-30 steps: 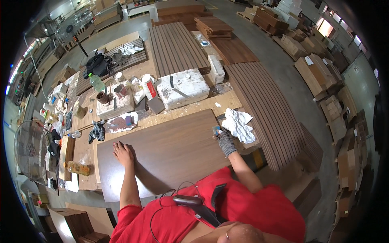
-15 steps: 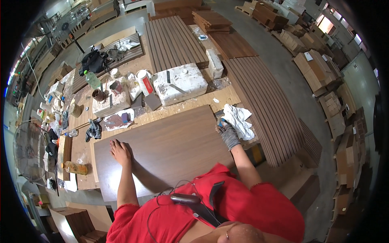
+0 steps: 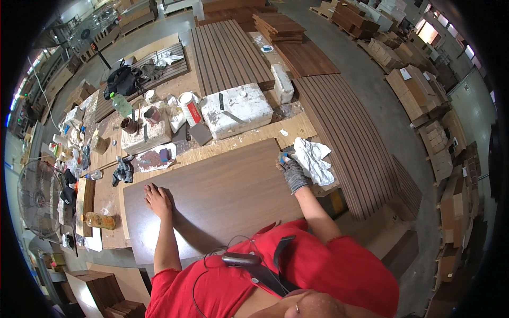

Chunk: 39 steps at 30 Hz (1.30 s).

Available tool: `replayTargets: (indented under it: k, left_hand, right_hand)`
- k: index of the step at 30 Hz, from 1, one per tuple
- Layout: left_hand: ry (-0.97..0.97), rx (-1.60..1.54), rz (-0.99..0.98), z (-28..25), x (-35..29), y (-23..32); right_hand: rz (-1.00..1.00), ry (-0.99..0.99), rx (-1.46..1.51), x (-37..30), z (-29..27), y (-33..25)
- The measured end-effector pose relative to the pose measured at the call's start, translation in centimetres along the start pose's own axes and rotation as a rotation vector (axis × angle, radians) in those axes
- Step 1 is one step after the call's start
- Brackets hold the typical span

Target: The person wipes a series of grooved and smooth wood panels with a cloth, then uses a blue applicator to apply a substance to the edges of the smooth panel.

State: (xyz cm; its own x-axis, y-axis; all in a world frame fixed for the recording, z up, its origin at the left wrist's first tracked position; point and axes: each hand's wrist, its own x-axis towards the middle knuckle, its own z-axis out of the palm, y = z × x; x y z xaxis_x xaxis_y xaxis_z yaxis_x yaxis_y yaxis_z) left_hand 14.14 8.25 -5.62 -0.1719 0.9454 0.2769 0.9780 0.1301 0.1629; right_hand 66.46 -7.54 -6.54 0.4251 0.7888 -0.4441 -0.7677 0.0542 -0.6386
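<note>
A wide brown wood-grain panel lies flat on the workbench in front of me. My left hand rests bare on its left part, palm down with the fingers stretched out. At the panel's far right corner, my right hand wears a grey fingerless glove and is closed on a small blue block, perhaps a sanding sponge. The block's underside is hidden by the fingers. Just right of this hand lies a crumpled white cloth.
Beyond the panel stand a paint-spotted white foam block, a white-and-red can and a stained tray with a purple-blue sponge. Slatted panels line the right side. An amber bottle lies at the left, near a fan.
My right hand has shifted slightly left and away from me, off the cloth's edge, with the blue block in its fingers. The left hand stays where it was.
</note>
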Motion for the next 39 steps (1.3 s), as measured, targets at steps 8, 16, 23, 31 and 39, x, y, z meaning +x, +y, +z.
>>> replayTargets:
  k: [8, 16, 23, 31, 39]
  left_hand:
    - [-0.015, -0.014, -0.011, -0.1, -0.1, 0.0]
    - [-0.029, -0.007, -0.011, -0.3, -0.1, 0.0]
    - [-0.022, -0.013, -0.004, -0.3, -0.1, 0.4]
    - [-0.035, -0.002, -0.013, -0.5, -0.4, 0.2]
    - [0.088, -0.139, 0.064, -2.1, -0.6, 1.0]
  right_hand:
    - [0.028, -0.002, 0.041, -0.2, 0.7, -0.1]
    - [-0.06, 0.081, 0.011, -0.2, 0.5, -1.5]
    - [-0.171, 0.104, -0.185, 1.0, -0.6, 0.3]
    - [-0.202, 0.077, -0.153, 0.3, -0.3, 0.4]
    - [-0.265, 0.025, -0.159, 0.5, -0.6, 0.9]
